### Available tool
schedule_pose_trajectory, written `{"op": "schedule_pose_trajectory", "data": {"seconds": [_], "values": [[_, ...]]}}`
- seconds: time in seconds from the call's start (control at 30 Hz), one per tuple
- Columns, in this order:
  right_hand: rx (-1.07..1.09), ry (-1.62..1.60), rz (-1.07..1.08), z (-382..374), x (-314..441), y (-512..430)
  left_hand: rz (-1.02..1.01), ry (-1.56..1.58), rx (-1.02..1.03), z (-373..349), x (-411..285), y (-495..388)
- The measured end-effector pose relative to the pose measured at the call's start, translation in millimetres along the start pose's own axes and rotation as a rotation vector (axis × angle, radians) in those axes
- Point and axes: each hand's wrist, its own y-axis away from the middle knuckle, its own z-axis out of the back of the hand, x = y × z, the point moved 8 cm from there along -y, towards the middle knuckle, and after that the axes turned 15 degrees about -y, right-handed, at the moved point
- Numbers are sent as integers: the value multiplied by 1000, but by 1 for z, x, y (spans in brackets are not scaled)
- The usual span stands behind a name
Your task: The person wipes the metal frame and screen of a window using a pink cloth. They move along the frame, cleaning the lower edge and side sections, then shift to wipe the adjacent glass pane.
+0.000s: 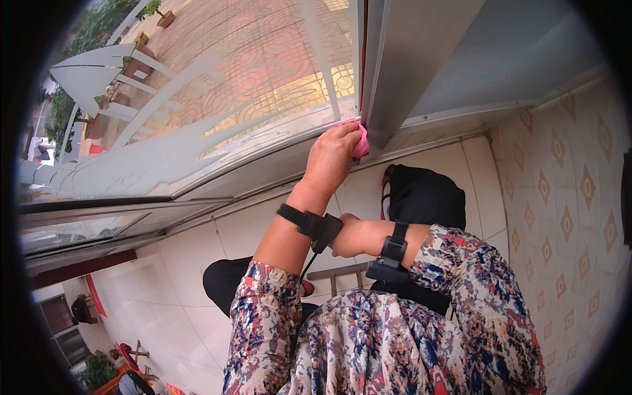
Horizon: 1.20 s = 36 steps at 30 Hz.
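My left hand point(332, 154) presses a pink cloth point(362, 140) into the lower corner of a framed glass pane point(237, 106). The cloth is bunched under my fingers, against the metal upright point(402, 59) of the frame. My right hand point(349, 236) rests lower, beside my left wrist. Its fingers are partly hidden behind the black device point(327, 233) strapped to that wrist, so its grip does not show. A second black strapped device point(390, 261) is on my right wrist.
A mesh screen point(493, 59) adjoins the upright, and a patterned tiled wall point(558, 197) runs along the right. Pale tiles point(168, 296) cover the floor. A stool-like frame point(335, 276) shows beneath me. Potted plants point(165, 19) stand outside; a folding-legged object point(133, 351) lies lower left.
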Motion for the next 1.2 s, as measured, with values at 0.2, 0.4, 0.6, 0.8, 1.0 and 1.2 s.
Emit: {"op": "schedule_pose_trajectory", "data": {"seconds": [0.2, 0.4, 0.6, 0.8, 1.0, 1.2], "values": [[62, -218, -182, 5, -10, 5, -27, -131, 32, -3, -4, 12], [85, 22, -150, 8, -5, 1, 90, -186, -46, 26, 37, 52], [97, -5, -103, 0, -4, 2, 296, -290, -55, 75, 106, 120], [109, -7, -105, -4, -3, 3, 518, -336, -96, 104, 156, 164], [114, -27, -112, -5, -2, 7, 406, -235, -130, 71, 118, 134], [110, -37, -82, 1, 2, 6, 322, -120, -110, 49, 78, 88]]}}
